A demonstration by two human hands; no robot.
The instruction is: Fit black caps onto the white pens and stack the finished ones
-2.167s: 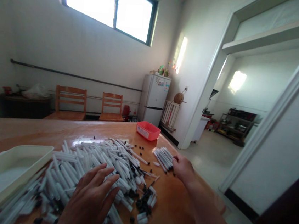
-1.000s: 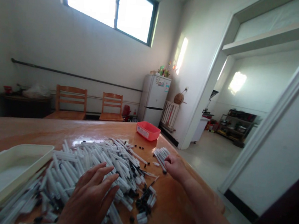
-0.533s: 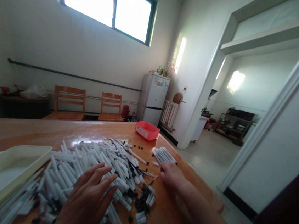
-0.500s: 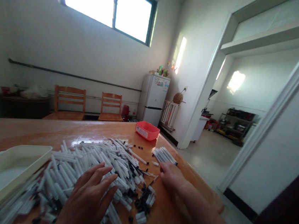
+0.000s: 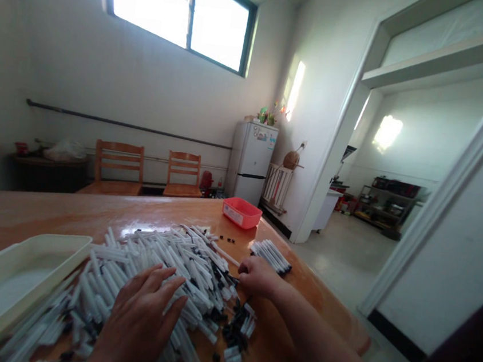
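Observation:
A big heap of white pen barrels point(image 5: 165, 253) with black parts among them lies on the table. My left hand point(image 5: 141, 314) is over the near side of this heap, fingers slightly spread, with nothing visible in its grasp. At the heap's right edge, my right hand point(image 5: 257, 276) has its fingers curled together; whatever is between them is hidden. Just beyond it lies a neat row of white pens point(image 5: 271, 255) with dark ends. Nearer to me, small black pieces point(image 5: 231, 334) and clear caps point(image 5: 231, 359) are scattered beside the heap.
A cream tray point(image 5: 85, 240) stands at the left of the wooden table point(image 5: 49, 207). A red plastic box point(image 5: 241, 214) sits near the far right edge. Beyond are two wooden chairs point(image 5: 120, 159), a fridge point(image 5: 252, 159) and an open doorway on the right.
My right hand has moved left, from the near end of the pen row to the edge of the heap. My left hand has stayed over the heap. The view has shifted slightly.

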